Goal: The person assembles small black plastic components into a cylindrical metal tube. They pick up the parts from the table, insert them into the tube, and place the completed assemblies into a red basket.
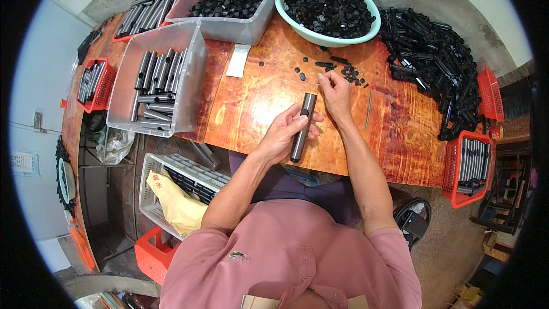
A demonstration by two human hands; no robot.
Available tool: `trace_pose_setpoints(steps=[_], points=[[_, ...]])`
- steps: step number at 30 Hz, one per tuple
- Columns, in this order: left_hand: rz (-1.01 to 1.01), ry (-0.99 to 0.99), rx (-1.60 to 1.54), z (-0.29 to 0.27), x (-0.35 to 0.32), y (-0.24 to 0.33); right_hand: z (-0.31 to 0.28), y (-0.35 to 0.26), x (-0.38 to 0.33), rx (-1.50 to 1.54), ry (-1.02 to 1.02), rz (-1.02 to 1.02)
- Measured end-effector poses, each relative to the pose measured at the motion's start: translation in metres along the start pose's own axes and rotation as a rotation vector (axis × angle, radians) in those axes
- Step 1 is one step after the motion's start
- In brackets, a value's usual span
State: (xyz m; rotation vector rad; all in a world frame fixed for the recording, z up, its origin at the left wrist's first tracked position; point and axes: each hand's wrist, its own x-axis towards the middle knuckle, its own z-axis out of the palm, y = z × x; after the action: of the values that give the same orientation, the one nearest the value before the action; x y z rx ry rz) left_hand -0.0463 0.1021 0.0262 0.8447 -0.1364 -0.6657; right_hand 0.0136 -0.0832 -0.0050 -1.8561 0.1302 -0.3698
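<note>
My left hand (pixel 281 136) is wrapped round a dark grey metal tube (pixel 303 127), which stands tilted above the table's front part. A hole or dark spot shows in its side near the thumb. Farther out, my right hand (pixel 336 96) has its thumb and forefinger pinched together; whatever is between them is too small to make out. Just beyond it lies a loose group of small black plastic pieces (pixel 350 72). A few more black pieces, such as an oval cap (pixel 302 76), are scattered to its left.
At the back stand a pale green basin (pixel 280 4) and a clear bin (pixel 251 33), both of small black parts. Another clear bin (pixel 197 80) holds tubes at left. Black parts (pixel 426 51) are heaped at right. A red basket (pixel 452 177) of tubes and a thin rod (pixel 368 110) are nearby.
</note>
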Motion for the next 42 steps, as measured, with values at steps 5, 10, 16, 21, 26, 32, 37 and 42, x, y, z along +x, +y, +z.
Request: trace_pose_setpoints(steps=[5, 10, 16, 21, 26, 32, 37, 42], points=[[0.008, -0.017, 0.051, -0.004, -0.001, 0.006, -0.005, 0.002, 0.001, 0.111, -0.048, 0.036], [0.256, 0.075, 0.689, -0.008, 0.004, 0.011, -0.027, -0.025, -0.005, 0.327, -0.343, 0.186], [0.536, 0.074, 1.434, -0.010, 0.015, 0.026, -0.048, -0.035, -0.007, -0.007, -0.548, 0.054], [0.609, 0.034, 1.544, -0.017, 0.027, 0.014, -0.048, -0.019, -0.018, 0.121, -0.520, 0.191], [0.656, 0.012, 1.592, -0.018, 0.029, 0.009, -0.049, -0.010, -0.024, 0.093, -0.488, 0.201], [0.564, 0.005, 1.580, -0.018, 0.024, 0.015, -0.050, -0.012, -0.027, 0.066, -0.501, 0.204], [0.448, 0.025, 1.713, -0.008, 0.025, 0.022, -0.043, -0.019, -0.012, -0.149, -0.457, 0.159], [0.501, 0.009, 1.684, -0.011, 0.024, 0.020, 0.003, -0.039, 0.003, -0.499, -0.261, 0.186]])
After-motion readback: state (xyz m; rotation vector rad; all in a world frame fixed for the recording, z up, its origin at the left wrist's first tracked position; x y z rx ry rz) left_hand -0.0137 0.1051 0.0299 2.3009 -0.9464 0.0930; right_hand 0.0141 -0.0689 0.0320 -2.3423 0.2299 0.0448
